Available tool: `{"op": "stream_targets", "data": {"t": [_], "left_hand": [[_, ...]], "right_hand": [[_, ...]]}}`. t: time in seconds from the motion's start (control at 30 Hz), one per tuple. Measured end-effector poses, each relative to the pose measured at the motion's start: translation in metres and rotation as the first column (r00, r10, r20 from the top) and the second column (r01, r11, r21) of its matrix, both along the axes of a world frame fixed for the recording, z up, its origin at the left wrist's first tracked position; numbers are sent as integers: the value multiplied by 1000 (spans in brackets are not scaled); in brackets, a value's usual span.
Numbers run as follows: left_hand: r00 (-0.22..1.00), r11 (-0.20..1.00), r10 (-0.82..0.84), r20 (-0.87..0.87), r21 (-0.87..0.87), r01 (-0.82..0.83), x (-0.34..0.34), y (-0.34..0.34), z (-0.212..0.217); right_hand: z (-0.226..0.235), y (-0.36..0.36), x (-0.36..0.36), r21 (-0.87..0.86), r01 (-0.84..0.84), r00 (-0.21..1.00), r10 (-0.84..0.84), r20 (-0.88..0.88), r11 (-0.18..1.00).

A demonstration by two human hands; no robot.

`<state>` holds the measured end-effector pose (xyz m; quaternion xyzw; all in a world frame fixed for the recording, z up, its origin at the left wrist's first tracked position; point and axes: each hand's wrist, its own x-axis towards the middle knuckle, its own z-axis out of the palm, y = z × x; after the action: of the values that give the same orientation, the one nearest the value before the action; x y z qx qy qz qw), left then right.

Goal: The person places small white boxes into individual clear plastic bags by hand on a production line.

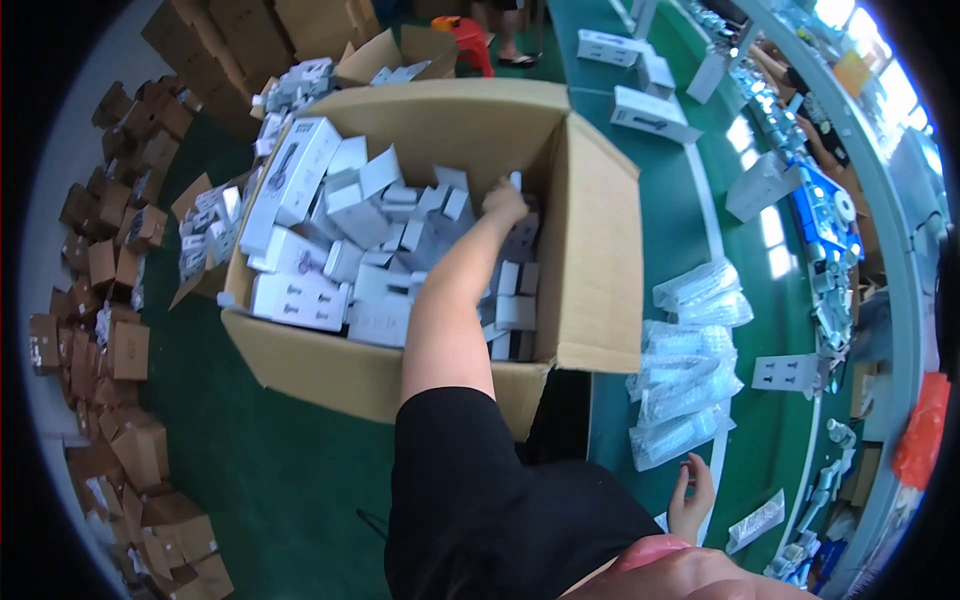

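A large open cardboard box (590, 250) stands on the green floor, filled with several small white product boxes (330, 240). My left arm reaches down into it. My left hand (503, 203) is deep on the box's right side, its fingers closed on one small white box (515, 181). My right hand (691, 497) hovers at the edge of the green work table (690, 230) on the right, fingers apart and holding nothing. It is just below a pile of clear plastic bags (685, 385).
More white boxes (652, 115) lie along the green table. Smaller open cartons of white boxes (205, 235) stand left of the big box, and several small brown cartons (120, 330) line the floor at the left. A red stool (468, 38) and another person's feet are at the top.
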<state>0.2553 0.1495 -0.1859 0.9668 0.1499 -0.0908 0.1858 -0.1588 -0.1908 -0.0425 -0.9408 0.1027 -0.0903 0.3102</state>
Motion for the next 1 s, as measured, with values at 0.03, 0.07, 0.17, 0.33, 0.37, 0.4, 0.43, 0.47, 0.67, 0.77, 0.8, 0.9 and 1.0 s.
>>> {"op": "stream_targets", "data": {"t": [0.03,0.07,0.17,0.33,0.37,0.4,0.43,0.47,0.67,0.77,0.8,0.9,1.0], "left_hand": [[999,999,-32,31,-22,33,9,-4,-6],[993,1000,-23,119,24,20,8,5,-12],[911,990,-95,402,134,43,4,47,0],[713,796,-140,687,-351,494,-39,42,186],[681,814,-79,728,-347,466,-63,30,224],[595,769,-86,799,-326,550,-84,39,254],[549,728,-80,832,-328,602,-108,29,286],[505,690,-65,861,-327,646,-134,14,313],[333,237,-238,913,-278,931,-228,-121,378],[496,87,-341,798,-499,862,-259,-176,367],[647,69,-352,676,-671,738,-267,-188,364],[556,-155,-461,691,-680,717,-264,-226,329],[504,-463,-483,716,-698,546,-286,-268,275]], "right_hand": [[1,2,-1,-21,9,1000,-9,8,1000],[0,-1,-1,-21,6,1000,-5,7,1000],[1,-11,5,-33,-7,999,8,46,999],[11,-26,13,-48,-14,984,22,175,999],[16,-28,21,-18,-38,979,40,202,999],[23,-24,29,15,-87,968,81,237,996],[38,-17,39,57,-147,951,125,284,988],[52,-11,50,95,-218,927,176,333,971],[113,26,71,109,-562,742,442,503,820],[120,32,33,197,-539,801,426,421,819],[120,31,21,262,-503,842,400,361,823],[87,5,-5,500,-323,906,109,409,804],[63,-13,-19,466,-191,867,-75,493,864]]}}
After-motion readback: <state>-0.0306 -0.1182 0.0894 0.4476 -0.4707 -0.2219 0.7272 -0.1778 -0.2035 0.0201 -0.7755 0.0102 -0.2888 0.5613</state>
